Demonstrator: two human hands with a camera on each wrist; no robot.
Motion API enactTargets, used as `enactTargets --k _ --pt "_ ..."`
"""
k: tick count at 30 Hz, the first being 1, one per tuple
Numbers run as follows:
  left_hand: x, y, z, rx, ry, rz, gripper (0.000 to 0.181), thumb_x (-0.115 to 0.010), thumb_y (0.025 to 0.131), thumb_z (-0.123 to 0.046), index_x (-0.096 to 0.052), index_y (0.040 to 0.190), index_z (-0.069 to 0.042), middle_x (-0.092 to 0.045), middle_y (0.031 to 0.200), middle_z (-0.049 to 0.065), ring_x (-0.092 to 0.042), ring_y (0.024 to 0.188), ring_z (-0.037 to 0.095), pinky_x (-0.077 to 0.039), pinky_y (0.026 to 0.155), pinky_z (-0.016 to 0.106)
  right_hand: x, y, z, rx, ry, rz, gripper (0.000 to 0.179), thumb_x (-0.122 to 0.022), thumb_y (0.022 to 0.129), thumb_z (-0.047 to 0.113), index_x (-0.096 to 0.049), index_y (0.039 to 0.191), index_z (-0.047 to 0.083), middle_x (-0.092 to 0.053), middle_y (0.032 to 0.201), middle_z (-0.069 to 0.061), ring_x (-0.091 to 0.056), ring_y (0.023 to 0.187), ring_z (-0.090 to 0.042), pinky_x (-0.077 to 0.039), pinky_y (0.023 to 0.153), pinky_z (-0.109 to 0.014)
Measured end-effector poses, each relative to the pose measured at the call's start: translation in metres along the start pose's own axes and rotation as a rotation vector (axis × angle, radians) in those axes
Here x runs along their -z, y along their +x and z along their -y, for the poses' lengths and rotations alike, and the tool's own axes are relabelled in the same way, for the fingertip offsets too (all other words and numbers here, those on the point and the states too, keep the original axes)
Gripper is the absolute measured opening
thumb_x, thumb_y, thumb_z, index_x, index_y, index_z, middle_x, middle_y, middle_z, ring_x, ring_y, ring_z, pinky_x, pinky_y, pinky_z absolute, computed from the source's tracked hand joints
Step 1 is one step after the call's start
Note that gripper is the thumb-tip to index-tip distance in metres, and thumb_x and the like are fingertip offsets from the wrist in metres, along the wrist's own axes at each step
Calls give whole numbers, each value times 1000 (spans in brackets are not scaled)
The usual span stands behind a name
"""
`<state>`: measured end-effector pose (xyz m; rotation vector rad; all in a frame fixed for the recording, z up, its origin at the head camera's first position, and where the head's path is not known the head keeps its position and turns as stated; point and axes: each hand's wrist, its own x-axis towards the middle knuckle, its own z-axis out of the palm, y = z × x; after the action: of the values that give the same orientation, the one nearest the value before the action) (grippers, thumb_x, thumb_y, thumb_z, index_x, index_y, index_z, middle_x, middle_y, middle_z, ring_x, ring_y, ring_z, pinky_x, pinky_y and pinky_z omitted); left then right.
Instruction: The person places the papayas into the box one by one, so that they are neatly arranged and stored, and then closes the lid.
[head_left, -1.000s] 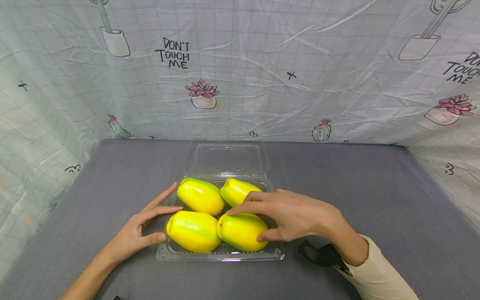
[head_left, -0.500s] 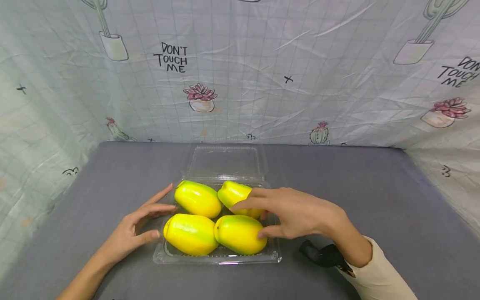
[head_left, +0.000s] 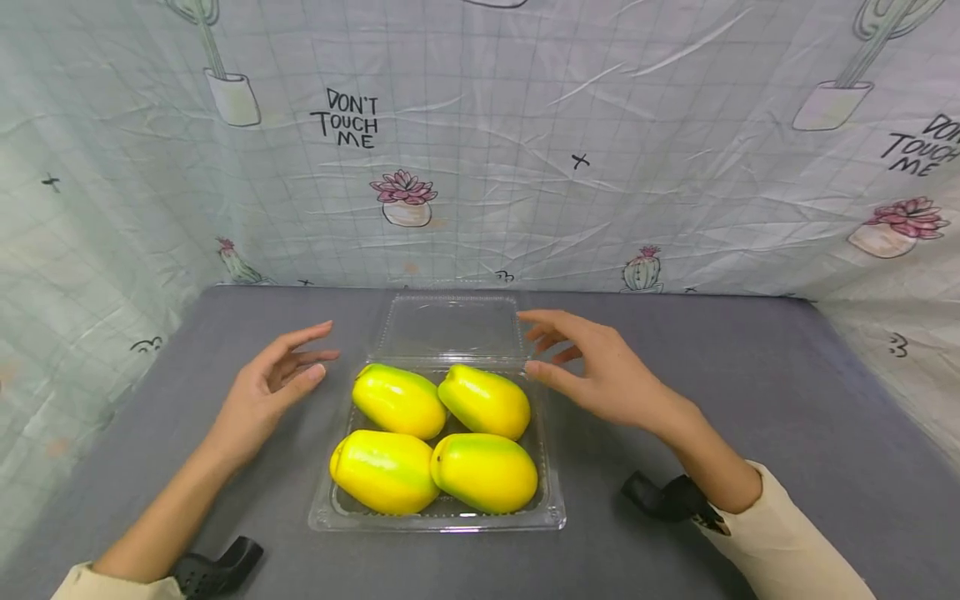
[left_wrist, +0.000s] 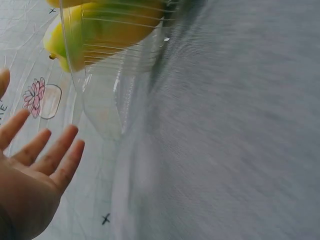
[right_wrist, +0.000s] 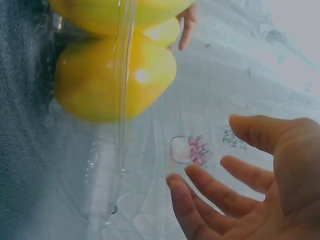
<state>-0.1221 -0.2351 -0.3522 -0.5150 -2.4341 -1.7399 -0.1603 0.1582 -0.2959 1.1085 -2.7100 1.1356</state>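
In the head view, several yellow-green papayas (head_left: 483,472) lie in two rows in a clear plastic clamshell container (head_left: 551,500). Its transparent lid (head_left: 453,325) is folded back flat, away from me. My left hand (head_left: 258,396) hovers to the left of the container near the hinge, fingers loosely bent and holding nothing. On the other side my right hand (head_left: 611,367) is raised by the lid's right edge, thumb and fingers apart. Both wrist views show fingers spread in the air, with the left hand (left_wrist: 37,170) and the right hand (right_wrist: 240,190) apart from the container wall.
A grey cloth-covered table (head_left: 720,358) spreads around the container. Behind it hangs a white printed curtain (head_left: 495,150), which also covers both sides. Black wrist mounts (head_left: 221,567) sit by the sleeves.
My right hand has let go of the papayas and moved up and right toward the lid. My left hand has moved away from the container's left side, farther up the table.
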Motion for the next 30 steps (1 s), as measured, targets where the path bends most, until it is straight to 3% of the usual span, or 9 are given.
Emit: enactTargets --k 8,13,16,22,30 --pt "-10 30 1 72 -134 -120 46 -55 98 -18 -44 138 2 -50 135 7 -58 114 21 -48 90 27 3 8 -25 -225 156 -112 53 -62 94 32 -43 142 21 -55 131 -4 -53 117 -25 -43 96 -45" --pt "-15 42 5 179 -94 -96 54 -53 99 -31 -41 141 0 -45 139 14 -53 119 27 -46 94 34 1 17 -40 -408 303 -176 53 -58 96 34 -41 144 20 -52 135 -8 -46 126 -29 -38 100 -50" --pt "-16 46 7 222 -56 -66 58 -53 98 -35 -39 142 0 -41 143 18 -50 121 32 -44 96 41 -3 21 -47 -475 387 -202 53 -57 97 30 -39 145 16 -48 138 -13 -45 126 -31 -37 102 -49" --pt "-17 52 8 274 -74 -45 63 -54 97 -38 -36 144 0 -41 143 19 -49 121 34 -42 98 45 -10 27 -56 -538 521 -216 56 -55 98 24 -33 147 7 -44 139 -21 -44 126 -37 -40 101 -45" --pt "-21 62 10 322 -147 -25 63 -53 98 -38 -35 144 1 -39 145 19 -46 123 36 -40 101 45 -17 30 -63 -564 704 -233 56 -52 99 16 -28 147 -1 -39 140 -26 -44 125 -42 -40 101 -45"
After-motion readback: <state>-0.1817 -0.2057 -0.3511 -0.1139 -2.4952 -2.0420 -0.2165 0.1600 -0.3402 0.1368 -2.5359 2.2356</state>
